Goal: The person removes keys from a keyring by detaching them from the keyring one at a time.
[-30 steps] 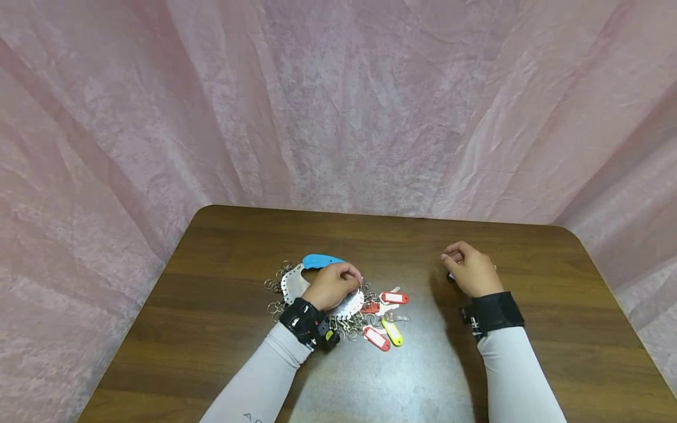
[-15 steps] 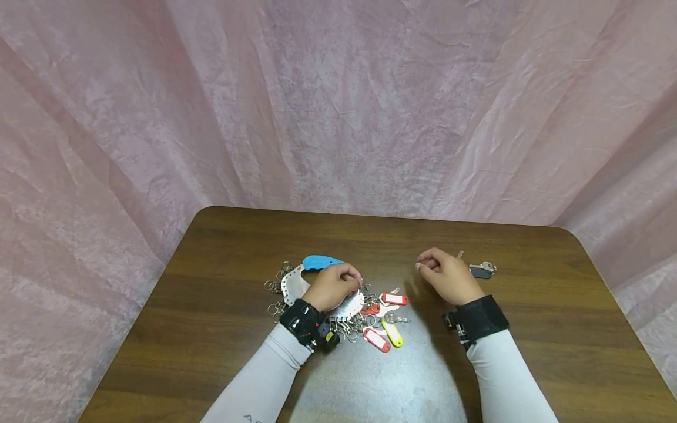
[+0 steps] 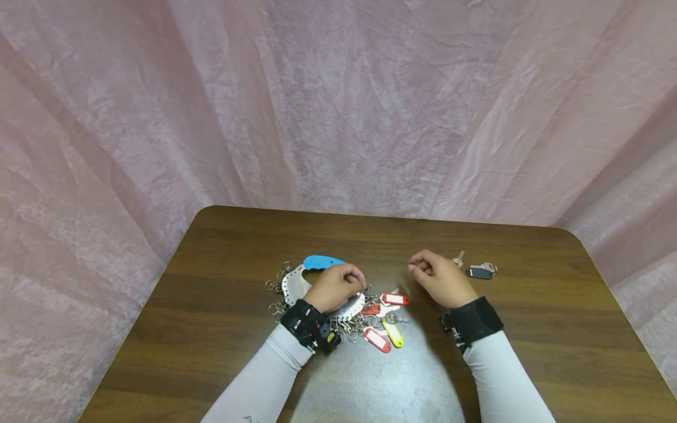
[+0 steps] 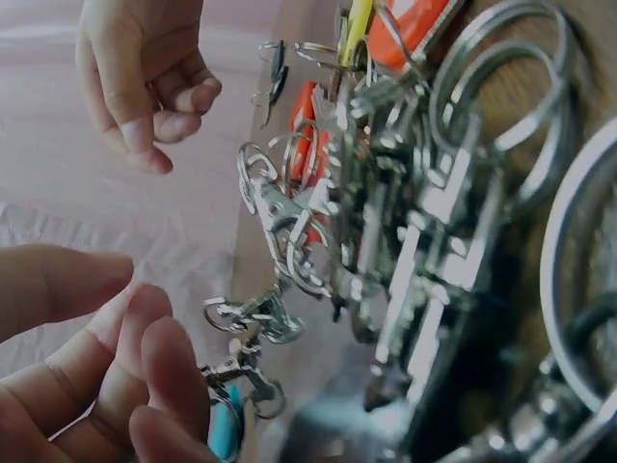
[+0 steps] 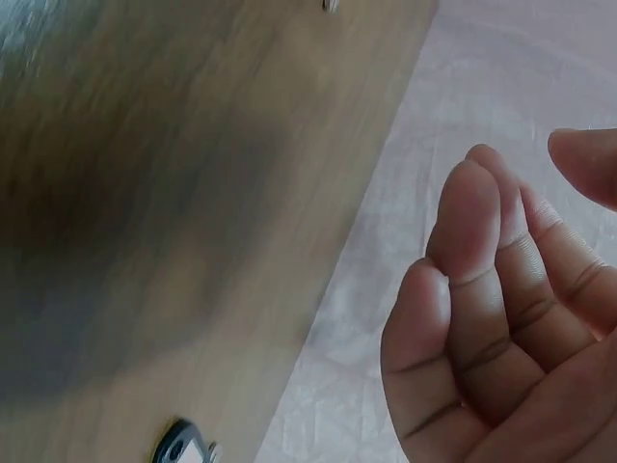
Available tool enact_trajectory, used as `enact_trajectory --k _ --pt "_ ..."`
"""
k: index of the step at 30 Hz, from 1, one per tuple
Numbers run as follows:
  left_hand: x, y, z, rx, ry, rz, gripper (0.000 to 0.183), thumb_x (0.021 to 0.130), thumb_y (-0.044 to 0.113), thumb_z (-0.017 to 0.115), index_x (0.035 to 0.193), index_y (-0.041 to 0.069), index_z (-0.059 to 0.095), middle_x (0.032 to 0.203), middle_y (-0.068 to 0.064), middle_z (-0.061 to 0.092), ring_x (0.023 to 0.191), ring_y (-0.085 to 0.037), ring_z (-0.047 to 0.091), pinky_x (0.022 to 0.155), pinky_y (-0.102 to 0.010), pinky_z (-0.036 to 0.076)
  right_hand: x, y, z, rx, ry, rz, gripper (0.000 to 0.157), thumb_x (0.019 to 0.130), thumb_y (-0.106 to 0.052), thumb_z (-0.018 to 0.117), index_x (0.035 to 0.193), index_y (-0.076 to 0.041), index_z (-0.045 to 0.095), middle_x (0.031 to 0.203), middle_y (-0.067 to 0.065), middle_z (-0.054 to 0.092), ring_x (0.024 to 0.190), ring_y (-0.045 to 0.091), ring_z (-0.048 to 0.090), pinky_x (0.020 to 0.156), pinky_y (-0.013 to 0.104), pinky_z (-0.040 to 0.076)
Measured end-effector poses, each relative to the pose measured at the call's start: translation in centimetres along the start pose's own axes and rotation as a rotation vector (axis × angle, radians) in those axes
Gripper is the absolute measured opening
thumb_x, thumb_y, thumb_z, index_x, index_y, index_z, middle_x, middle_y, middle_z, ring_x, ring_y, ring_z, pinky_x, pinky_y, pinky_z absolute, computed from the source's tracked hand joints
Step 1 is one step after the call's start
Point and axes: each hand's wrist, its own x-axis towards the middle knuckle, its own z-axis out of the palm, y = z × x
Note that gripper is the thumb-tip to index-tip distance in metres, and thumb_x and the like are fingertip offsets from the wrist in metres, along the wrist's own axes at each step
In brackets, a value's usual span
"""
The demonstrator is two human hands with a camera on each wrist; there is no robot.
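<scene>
My left hand [image 3: 335, 288] hovers over a silver metal key holder plate [image 3: 295, 285] with a blue handle [image 3: 321, 262]. Its fingers are loosely bent; in the left wrist view the thumb and fingertips pinch nothing. Snap clasps [image 4: 424, 241] and rings hang all round the plate's edge. At its right end lie keys with red tags [image 3: 377, 339] and a yellow tag [image 3: 393, 333]. My right hand [image 3: 441, 279] is raised over the table right of these, thumb apart from relaxed fingers, holding nothing. The left hand covers part of the plate.
Beyond the right hand, a key with a black tag [image 3: 479, 273] and another small key [image 3: 458, 258] lie on the brown wooden table [image 3: 238, 235]. A pink curtain [image 3: 338, 117] hangs behind the table's far edge.
My right hand has moved left, away from the black-tagged key and the small key, which now show on the table. The left hand stays almost still above the plate.
</scene>
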Motion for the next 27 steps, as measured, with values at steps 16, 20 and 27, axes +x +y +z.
enact_trajectory --k 16,20,27 --pt "-0.1 0.7 0.7 0.071 -0.139 0.067 0.020 0.079 0.008 0.070 0.098 0.008 0.064 0.080 0.004 0.059 0.074 -0.010 0.055 0.067 -0.026 0.047 0.0 -2.0 2.2 -0.047 -0.038 -0.162 0.013 0.086 -0.014 0.066 0.099 -0.011 0.068 0.080 -0.008 0.054 0.071 0.006 0.051 0.062 0.027 0.046" --pt "-0.1 0.7 0.9 0.126 -0.159 0.078 0.020 0.079 0.009 0.073 0.097 0.008 0.064 0.080 0.005 0.059 0.075 -0.010 0.055 0.068 -0.025 0.047 0.1 -2.2 2.7 -0.046 -0.071 -0.201 0.013 0.084 -0.012 0.067 0.098 -0.011 0.068 0.080 -0.010 0.055 0.070 0.004 0.052 0.062 0.026 0.047" --pt "-0.3 0.3 1.4 0.193 -0.166 0.127 0.019 0.078 0.014 0.077 0.094 0.012 0.067 0.082 0.002 0.061 0.075 -0.006 0.054 0.068 -0.023 0.045 -0.1 -2.3 3.6 -0.045 -0.117 -0.177 0.016 0.080 -0.010 0.066 0.096 -0.012 0.068 0.079 -0.011 0.055 0.068 0.003 0.052 0.061 0.024 0.046"
